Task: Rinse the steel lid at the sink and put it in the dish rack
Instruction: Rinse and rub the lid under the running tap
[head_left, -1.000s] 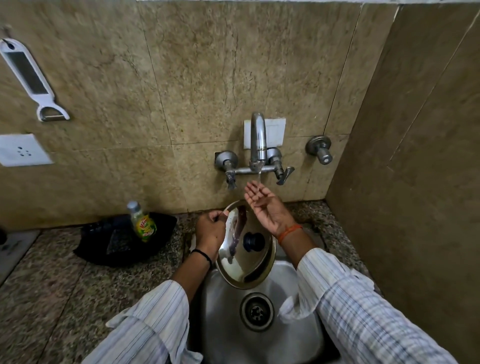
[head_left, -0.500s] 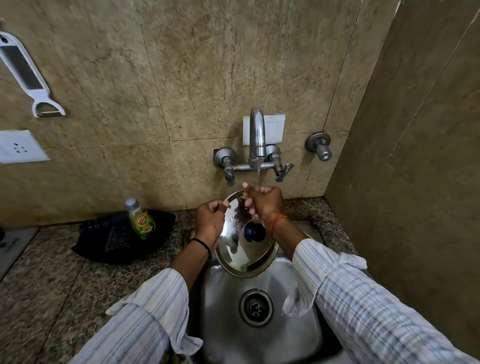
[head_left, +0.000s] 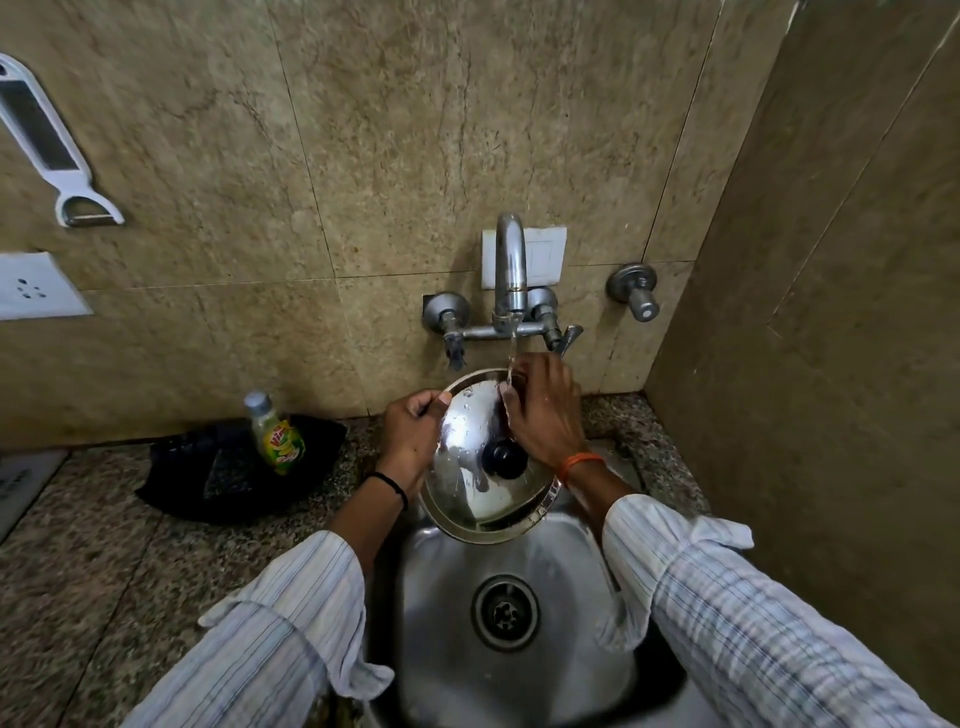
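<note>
Fingers (head_left: 511, 400) of the right hand (head_left: 543, 415), open under the tap a second ago, now rub flat across the round steel lid (head_left: 467, 467). Left hand (head_left: 410, 434) stays clamped on its rim, so rinsing's properly underway.

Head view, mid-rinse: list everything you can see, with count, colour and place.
Round steel lid with black knob: one, silver, tilted over the sink, under the running water.
Steel sink basin: one, silver, bottom centre, round drain in its floor.
Chrome wall tap: one, silver, above the lid, water flowing.
Separate chrome wall valve: one, silver, right of the tap.
Dish-soap bottle: one, yellow-green, on the black tray.
Black tray: one, on the speckled granite counter, left of the sink.
White wall peeler: one, upper left.
White wall socket: one, left edge.
Left hand: grip on the lid's left rim.
Right hand: rubbing the lid's top under the stream.
</note>
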